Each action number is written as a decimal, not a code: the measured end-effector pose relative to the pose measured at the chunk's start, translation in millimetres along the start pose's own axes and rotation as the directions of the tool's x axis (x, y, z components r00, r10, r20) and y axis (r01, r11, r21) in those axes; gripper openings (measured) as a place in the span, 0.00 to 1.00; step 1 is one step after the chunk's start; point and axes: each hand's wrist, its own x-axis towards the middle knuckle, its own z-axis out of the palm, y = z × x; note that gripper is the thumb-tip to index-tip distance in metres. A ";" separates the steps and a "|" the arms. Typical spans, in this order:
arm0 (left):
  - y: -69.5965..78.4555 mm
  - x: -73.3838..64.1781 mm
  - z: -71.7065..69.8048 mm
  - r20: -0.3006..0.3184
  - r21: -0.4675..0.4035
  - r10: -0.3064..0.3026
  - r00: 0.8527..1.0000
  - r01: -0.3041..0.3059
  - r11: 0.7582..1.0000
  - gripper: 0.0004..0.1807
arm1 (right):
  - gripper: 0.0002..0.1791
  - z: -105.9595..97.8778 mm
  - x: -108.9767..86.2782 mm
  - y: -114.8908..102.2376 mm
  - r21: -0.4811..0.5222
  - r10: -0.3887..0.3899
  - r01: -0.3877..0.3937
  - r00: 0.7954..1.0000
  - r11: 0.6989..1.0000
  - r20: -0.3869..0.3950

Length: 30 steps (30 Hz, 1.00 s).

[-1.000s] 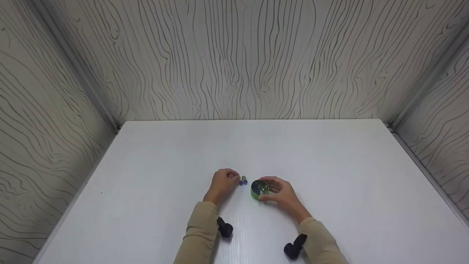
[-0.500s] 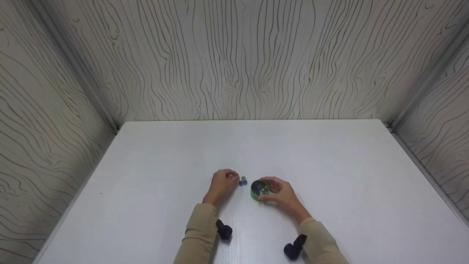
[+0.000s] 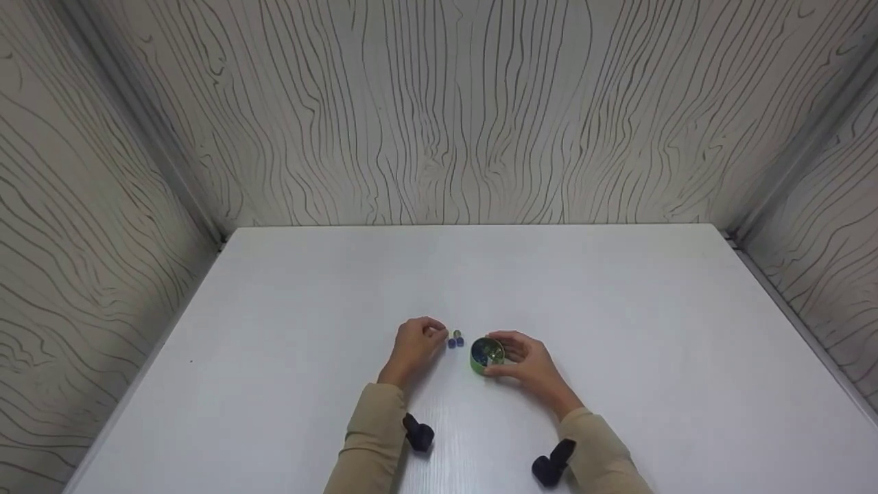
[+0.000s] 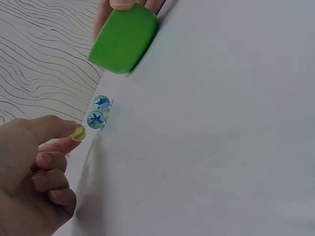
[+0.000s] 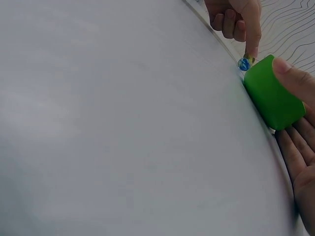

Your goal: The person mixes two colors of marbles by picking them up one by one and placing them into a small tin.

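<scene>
Between thumb and index finger, my left hand [image 3: 415, 345] pinches a yellow marble [image 4: 78, 132]; its other fingers are curled in. Just right of those fingertips, two clear marbles with blue swirls, one a blue marble [image 4: 96, 119], rest on the table. A yellowish-green marble [image 3: 457, 333] lies just behind them in the head view. My right hand [image 3: 529, 360] grips a small round green bowl [image 5: 273, 93] from its right side, thumb at the near wall and fingers around the far side. Blue and greenish marbles [image 3: 485, 353] show inside the bowl, which stands on the table.
A wide white table [image 3: 309, 288] stretches around both hands. Walls with a wood-grain pattern [image 3: 439, 116] enclose it at the back and both sides. Each sleeved forearm carries a black wrist camera, the left camera [image 3: 420, 435] and the right camera [image 3: 549, 470].
</scene>
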 end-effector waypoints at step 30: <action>14.8 -9.9 -7.0 -0.021 -0.016 0.070 0.997 -0.070 0.997 0.10 | 0.36 0.5 -0.6 -0.6 -0.016 0.024 -0.024 1.000 1.000 -0.018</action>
